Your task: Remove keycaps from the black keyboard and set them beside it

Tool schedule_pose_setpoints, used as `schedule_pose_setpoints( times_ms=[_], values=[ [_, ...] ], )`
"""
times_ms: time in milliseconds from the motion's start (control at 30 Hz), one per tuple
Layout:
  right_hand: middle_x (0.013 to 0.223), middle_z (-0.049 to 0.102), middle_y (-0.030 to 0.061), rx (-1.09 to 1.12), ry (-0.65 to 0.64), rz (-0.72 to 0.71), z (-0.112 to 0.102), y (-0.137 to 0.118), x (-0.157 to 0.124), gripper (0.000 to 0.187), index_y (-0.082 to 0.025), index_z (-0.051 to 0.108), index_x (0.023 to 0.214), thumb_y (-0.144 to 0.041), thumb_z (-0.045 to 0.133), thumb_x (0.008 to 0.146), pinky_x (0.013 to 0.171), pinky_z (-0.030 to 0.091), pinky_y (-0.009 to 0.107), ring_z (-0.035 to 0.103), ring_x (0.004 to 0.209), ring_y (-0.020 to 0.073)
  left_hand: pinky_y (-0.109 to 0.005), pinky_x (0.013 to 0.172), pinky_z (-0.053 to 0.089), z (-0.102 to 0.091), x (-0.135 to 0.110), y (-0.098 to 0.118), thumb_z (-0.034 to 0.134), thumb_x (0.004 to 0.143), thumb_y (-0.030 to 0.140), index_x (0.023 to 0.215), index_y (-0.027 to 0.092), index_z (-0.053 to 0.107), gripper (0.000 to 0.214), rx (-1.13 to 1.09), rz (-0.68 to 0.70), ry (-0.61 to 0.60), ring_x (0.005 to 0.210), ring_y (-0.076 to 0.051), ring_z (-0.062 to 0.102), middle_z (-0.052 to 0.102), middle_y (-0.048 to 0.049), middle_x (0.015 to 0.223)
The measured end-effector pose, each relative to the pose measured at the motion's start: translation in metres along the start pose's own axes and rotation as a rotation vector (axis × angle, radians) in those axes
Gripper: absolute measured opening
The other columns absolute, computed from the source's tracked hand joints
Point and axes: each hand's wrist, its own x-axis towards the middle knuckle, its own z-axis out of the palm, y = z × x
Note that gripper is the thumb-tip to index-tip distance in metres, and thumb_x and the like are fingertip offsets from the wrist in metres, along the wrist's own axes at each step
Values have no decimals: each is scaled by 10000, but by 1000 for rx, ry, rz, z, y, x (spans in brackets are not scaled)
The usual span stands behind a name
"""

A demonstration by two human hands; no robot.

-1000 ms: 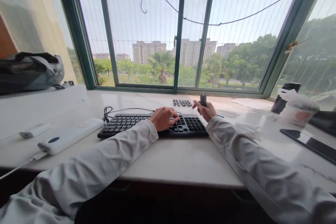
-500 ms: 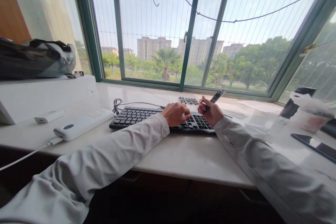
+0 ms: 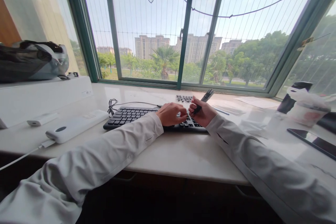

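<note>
A black keyboard [image 3: 131, 114] lies on the pale counter, its left keys in place. On its right part, under my hands, keycaps are off and dark square sockets [image 3: 193, 123] show. My left hand [image 3: 172, 113] rests over the middle of the keyboard with curled fingers, thumb and forefinger together; anything between them is hidden. My right hand [image 3: 203, 112] grips a slim black hand tool [image 3: 207, 95], whose long end sticks up past the fist and whose thin lower tip points down at the sockets beside my left fingertips. The tool's exact kind is unclear.
Loose keycaps [image 3: 184, 98] lie in rows behind the keyboard. To the left are a coiled cable [image 3: 112, 105], a white power bank [image 3: 76, 126] and a white box [image 3: 47, 99] bearing a dark helmet-like object [image 3: 31, 59]. A phone [image 3: 312, 141] and a cup [image 3: 304, 112] stand right.
My right hand has moved left and slightly down, bringing the tool's lower tip close to my left fingers. My left hand stays over the keyboard. The whole view has shifted a little.
</note>
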Motion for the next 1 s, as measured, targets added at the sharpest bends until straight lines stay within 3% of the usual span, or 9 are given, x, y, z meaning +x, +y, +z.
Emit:
schedule_pose_setpoints(
  times_ms=[233, 667, 1000],
  values=[
    [544, 384, -62, -15, -12, 131, 2, 3, -5, 216, -198, 467, 735, -341, 583, 847, 453, 353, 210, 391, 470, 88, -204, 627, 386, -7, -1, -7, 491, 762, 225, 734, 192, 636, 151, 7, 201, -81, 681, -106, 574, 669, 1, 799],
    [515, 388, -75, 38, -22, 82, 4, 13, -5, 249, -194, 490, 721, -372, 650, 791, 471, 351, 191, 428, 488, 78, -228, 589, 356, -13, -1, -8, 501, 749, 276, 658, 188, 619, 173, 41, 143, -137, 618, -112, 542, 657, 10, 702],
    [515, 408, -55, 60, 67, 140, 8, 8, -6, 217, -182, 486, 702, -300, 569, 865, 429, 348, 173, 437, 468, 73, -225, 570, 337, -10, -1, -8, 508, 745, 273, 641, 188, 634, 184, 62, 136, -127, 607, -112, 539, 654, 2, 681]
  ],
)
